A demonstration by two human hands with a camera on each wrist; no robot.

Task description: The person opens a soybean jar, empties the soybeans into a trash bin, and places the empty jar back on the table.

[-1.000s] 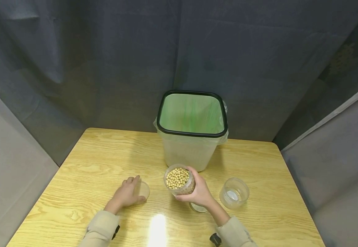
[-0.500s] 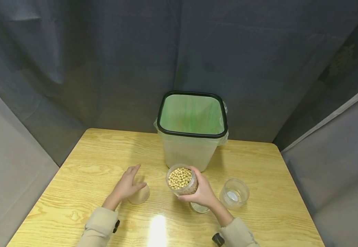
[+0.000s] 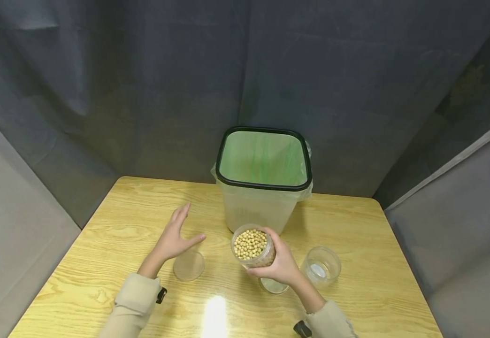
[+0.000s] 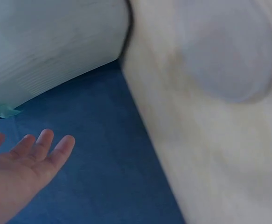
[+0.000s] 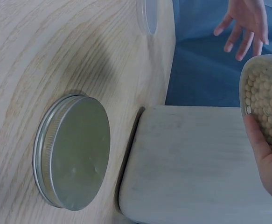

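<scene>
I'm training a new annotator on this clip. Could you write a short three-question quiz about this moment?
1. True or false: the right hand holds the jar of beans.
2. What does the left hand hold? A) a lid B) nothing C) a spoon
3. What stands at the back of the table?

Key:
1. True.
2. B; its fingers are spread above the clear lid.
3. A bin with a green liner.

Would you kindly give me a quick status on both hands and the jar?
Left hand open, raised above clear lid. Right hand grips open jar of soybeans, tilted. Bin just behind; nothing between.
</scene>
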